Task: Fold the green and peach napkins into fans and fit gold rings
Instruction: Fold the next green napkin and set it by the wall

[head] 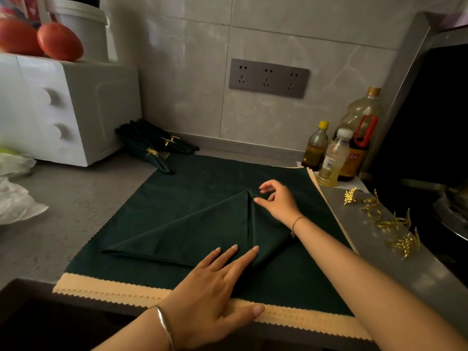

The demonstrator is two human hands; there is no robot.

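Green napkin (190, 224) under flat left grip (210, 292) (fingers straight), right grip (281, 202) pinching its fold.

Dim rm: grey tile wall (291, 29), stone counter (76, 206).

Legible text, brands, numbers: none could be read.

1. Small clear bottle (332, 160), white cap, standing at the right end of the counter: pale label printed with fine dark lines, too small to make out.
2. Large oil bottle (362, 115), brown cap and red handle, just behind it: orange label on the lower body carried pale characters, blurred past reading.
3. Yellow-capped bottle (316, 148), beside the two: dark label, lettering not resolved.
4. Red-and-white packaging (17, 6), at the upper left edge: printed patches were visible, wording blurred.
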